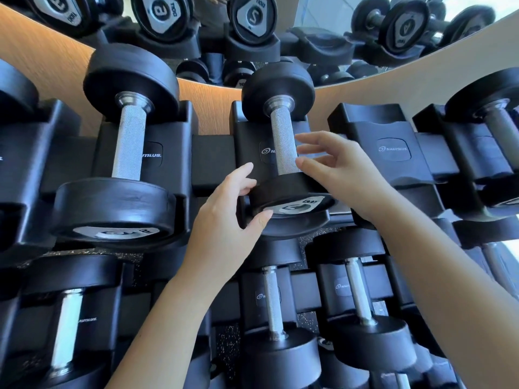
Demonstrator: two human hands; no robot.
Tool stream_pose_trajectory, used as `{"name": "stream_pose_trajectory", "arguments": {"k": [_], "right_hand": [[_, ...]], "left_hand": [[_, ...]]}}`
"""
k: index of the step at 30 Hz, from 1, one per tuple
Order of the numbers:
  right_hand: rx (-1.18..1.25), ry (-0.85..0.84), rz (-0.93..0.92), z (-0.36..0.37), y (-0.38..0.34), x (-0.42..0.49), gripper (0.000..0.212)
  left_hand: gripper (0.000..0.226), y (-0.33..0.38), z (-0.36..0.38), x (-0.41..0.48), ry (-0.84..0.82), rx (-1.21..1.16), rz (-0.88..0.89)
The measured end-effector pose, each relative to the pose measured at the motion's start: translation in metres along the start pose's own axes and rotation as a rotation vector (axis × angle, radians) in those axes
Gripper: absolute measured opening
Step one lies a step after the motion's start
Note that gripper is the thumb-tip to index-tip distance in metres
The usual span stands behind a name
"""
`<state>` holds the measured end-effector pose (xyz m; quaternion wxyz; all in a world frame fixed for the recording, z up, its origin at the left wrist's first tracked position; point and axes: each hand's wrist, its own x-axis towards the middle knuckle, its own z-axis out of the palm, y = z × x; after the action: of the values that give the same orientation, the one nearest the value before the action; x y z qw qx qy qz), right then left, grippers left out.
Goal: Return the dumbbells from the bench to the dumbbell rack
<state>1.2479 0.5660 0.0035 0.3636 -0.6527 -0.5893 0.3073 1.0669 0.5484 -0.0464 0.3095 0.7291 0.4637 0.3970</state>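
- Lower tier of the dumbbell rack (213, 161) nearest the camera: three dumbbells parked there, lower-left one (67, 327), lower-mid one (273, 327), lower-right one (362, 327); speckled floor visible thru gaps betw. cradles.
- Both bare forearms reach up over that tier from the bottom edge.
- Left hand (224, 217): fingers loosely curled, thumb on the front face of the near head, fingertips on its left rim. Touching, not a full wrap.
- Right hand (342, 169): spread, fingers out, tips just beside the handle and over the near head's right rim; no grasp on anything.
- Small dumbbell (280, 141) sits in the upper-tier center cradle (247, 147), knurled handle running away from camera, far head by the back edge, near head at the front lip.
- Left of it, apart w/ a bare crossbar betw.: bigger dumbbell (123, 147) in its own cradle.
- Right of it: empty cradle (387, 147) marked NAUTILUS, open room there; past that another racked dumbbell (494, 124) at the frame edge.
- Behind the rack: wood panel (56, 43), then a mirror (323, 12) showing reflected dumbbell ends.
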Motion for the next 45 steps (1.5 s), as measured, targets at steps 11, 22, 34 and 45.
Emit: {"name": "stream_pose_trajectory", "arguments": {"k": [11,22,34,45], "right_hand": [[-0.522,0.228,-0.267,0.017,0.012,-0.096,0.042],[-0.789,0.303,-0.091,0.027,0.034,-0.208,0.041],[-0.849,0.515,0.145,-0.025,0.071,-0.343,0.036],[-0.876,0.639,0.412,-0.063,0.104,-0.472,0.036]], "left_hand": [[0.047,0.027,0.008,-0.060,0.030,0.465,0.168],[0.045,0.041,0.036,-0.121,-0.171,0.533,0.339],[0.044,0.109,0.109,-0.194,-0.358,0.431,0.557],[0.043,0.177,0.179,-0.283,-0.547,0.289,0.700]]}}
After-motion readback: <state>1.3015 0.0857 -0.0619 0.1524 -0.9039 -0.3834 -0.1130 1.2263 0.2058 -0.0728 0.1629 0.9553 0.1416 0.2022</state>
